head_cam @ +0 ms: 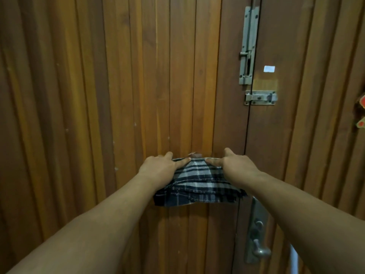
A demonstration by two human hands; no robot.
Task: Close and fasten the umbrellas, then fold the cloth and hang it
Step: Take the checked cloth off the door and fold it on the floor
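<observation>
A folded dark-blue and white plaid cloth (199,184) hangs against the wooden door (138,86), its top edge up by a small hook or peg (194,154) that barely shows above it. My left hand (160,167) holds the cloth's upper left corner, thumb laid across the top edge. My right hand (235,162) holds the upper right corner the same way, index finger pointing at the door. The fingers behind the cloth are hidden. No umbrella is in view.
On the door's right edge are a tall metal slide bolt (247,46), a smaller barrel bolt (260,97) and a lever handle (257,248). A white sticker (269,69) sits on the door frame. Something red (362,111) shows at the far right edge.
</observation>
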